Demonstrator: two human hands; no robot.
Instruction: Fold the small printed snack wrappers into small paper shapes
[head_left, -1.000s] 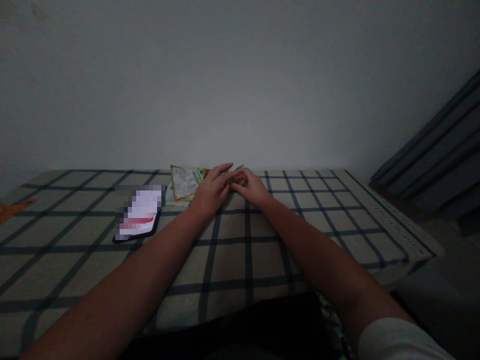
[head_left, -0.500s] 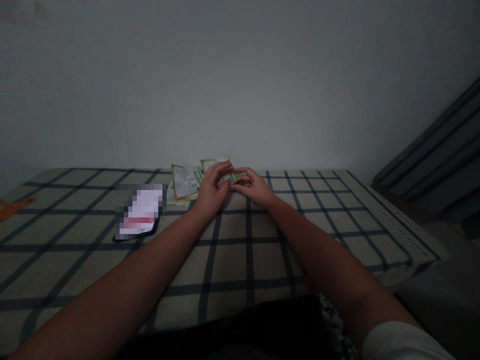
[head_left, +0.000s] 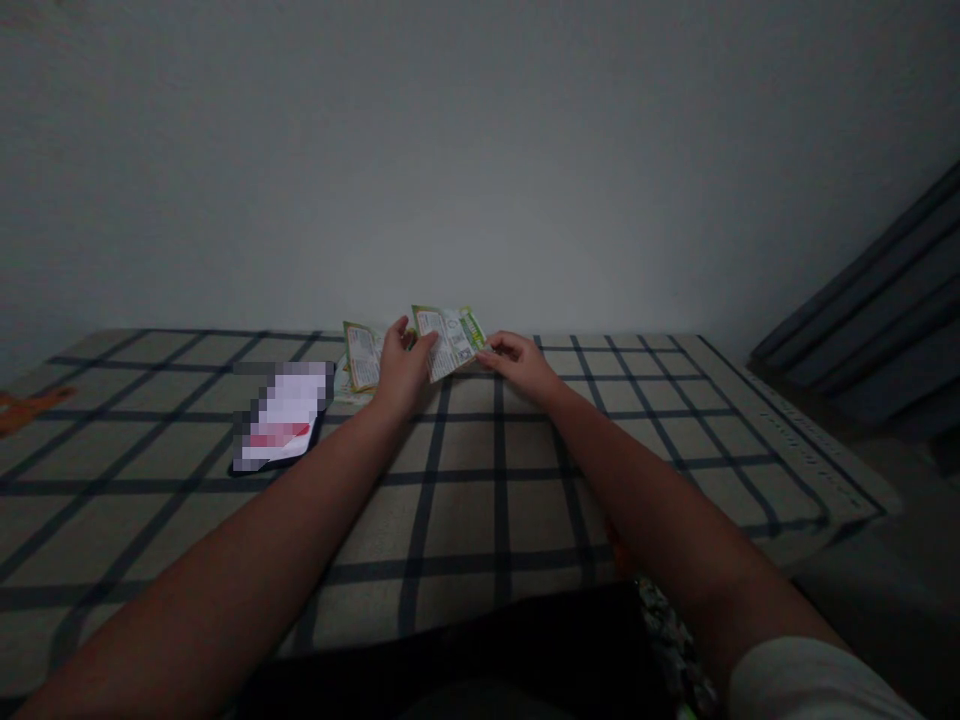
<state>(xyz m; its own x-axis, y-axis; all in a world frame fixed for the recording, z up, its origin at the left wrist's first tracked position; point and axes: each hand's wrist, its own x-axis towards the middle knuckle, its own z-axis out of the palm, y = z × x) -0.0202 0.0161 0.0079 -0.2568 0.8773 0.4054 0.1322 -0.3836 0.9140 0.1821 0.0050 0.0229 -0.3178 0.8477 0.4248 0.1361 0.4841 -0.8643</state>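
Observation:
Between my two hands a green and white printed leaflet is held up with its printed side towards me; it has a crease line down it. My left hand pinches its left part, thumb lying on the print. At the leaflet's lower right corner, my right hand grips the edge between thumb and fingertips. Just left of my left hand, more printed leaflets of the same look lie on the checked cloth, partly covered by that hand.
A phone with a lit, blurred screen lies left of the leaflets. The table wears a checked cloth and meets a plain wall. An orange object sits at the far left edge. A grey curtain hangs at right.
The leaflet has come up off the cloth and now shows spread between my hands. My left hand has shifted left and my right hand slightly right, so they are farther apart.

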